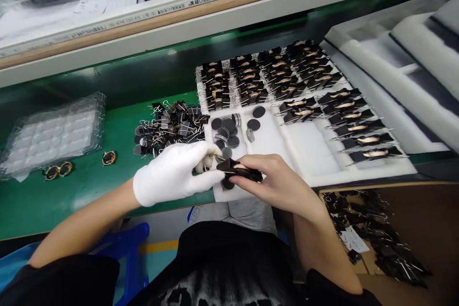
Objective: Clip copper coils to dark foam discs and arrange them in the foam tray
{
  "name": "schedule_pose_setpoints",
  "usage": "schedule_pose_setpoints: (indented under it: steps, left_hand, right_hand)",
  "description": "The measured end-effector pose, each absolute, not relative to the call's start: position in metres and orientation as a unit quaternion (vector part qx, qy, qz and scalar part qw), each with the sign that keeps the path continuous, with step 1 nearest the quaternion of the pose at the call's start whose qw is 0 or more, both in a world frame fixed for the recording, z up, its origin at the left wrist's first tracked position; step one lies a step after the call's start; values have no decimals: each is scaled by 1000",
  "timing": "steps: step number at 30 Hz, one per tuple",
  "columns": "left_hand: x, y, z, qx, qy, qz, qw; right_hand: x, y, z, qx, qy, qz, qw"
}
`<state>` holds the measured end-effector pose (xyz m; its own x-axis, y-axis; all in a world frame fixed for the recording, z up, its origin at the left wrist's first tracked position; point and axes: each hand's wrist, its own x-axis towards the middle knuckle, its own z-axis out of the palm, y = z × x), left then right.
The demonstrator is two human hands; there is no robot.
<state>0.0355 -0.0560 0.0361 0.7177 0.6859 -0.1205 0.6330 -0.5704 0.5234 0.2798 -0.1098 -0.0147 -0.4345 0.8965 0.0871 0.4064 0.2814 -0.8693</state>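
Note:
My left hand [175, 172], in a white glove, is closed in a pinch on a black binder clip [224, 166] with metal wire handles. Bare and also closed, my right hand [276, 179] grips a clipped round piece [241, 166]; its pale edge shows between black clips. Both hands meet over the near left part of a white foam tray [274, 138]. Under and beyond my fingers lie several loose dark discs [233, 142]. Left of them, a heap of black binder clips [175, 124] rests on the green table.
Rows of clipped pieces [249, 76] fill the tray's far side, with more along its right [358, 126]. Clear plastic trays [59, 129] and gold-rimmed round parts [109, 158] sit at left. White foam trays [387, 52] stack at right, above a box of clips [373, 229].

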Motion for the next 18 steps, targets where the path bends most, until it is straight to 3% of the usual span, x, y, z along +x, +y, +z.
schedule_pose_setpoints:
  steps: [3,6,9,15,18]
  left_hand:
    - [34,-65,33,870,390,97,286]
    - [36,-74,26,789,420,140,425]
    - [40,-79,21,703,426,141,552]
    - [44,-76,24,712,430,150,534]
    - [41,-73,25,730,438,132,507]
  right_hand:
    - [276,-112,-12,-430,-783,263,366]
    - [273,-111,-18,-443,-798,64,403]
    - [271,-110,-28,-439,-802,-31,405]
    - [276,-116,-30,-484,-768,-37,418]
    - [286,-115,-14,-493,-776,118,375]
